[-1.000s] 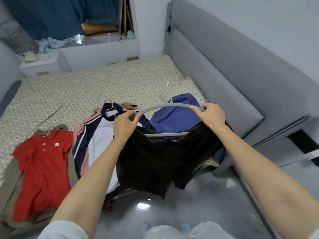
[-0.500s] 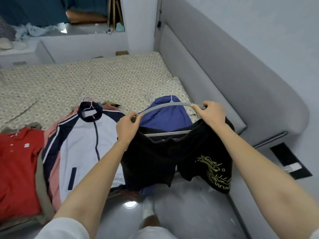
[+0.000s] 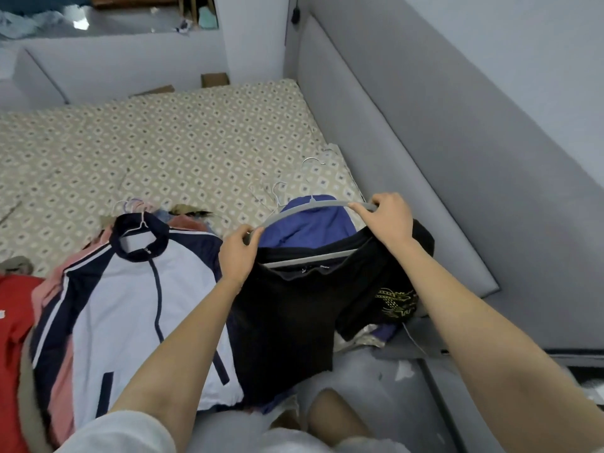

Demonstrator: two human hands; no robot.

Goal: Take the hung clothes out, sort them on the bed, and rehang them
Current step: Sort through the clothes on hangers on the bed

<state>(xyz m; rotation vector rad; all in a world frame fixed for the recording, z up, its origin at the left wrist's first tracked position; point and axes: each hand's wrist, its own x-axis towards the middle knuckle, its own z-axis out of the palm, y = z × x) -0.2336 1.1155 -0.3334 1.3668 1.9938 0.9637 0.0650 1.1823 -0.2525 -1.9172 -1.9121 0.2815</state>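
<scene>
Black shorts [image 3: 294, 308] with a yellow print hang over the bar of a grey hanger [image 3: 310, 209]. My left hand [image 3: 238, 253] grips the hanger's left end and my right hand [image 3: 387, 220] grips its right end, holding it above the near edge of the bed [image 3: 183, 152]. Under the shorts lies a blue garment [image 3: 313, 223]. A white and navy jacket [image 3: 130, 308] on a white wire hanger lies to the left, on top of pink clothes [image 3: 52, 289]. A red shirt [image 3: 13, 322] lies at the far left edge.
The grey padded headboard [image 3: 425, 178] runs along the right side of the bed. Spare wire hangers [image 3: 310, 165] lie on the patterned sheet beyond the blue garment. A white ledge [image 3: 114, 60] with clutter stands past the bed. The grey floor [image 3: 376, 380] shows below, with my knee.
The view has shifted left and closer to the bed. The shorts on the hanger have come lower over the blue garment; both hands keep the same grip.
</scene>
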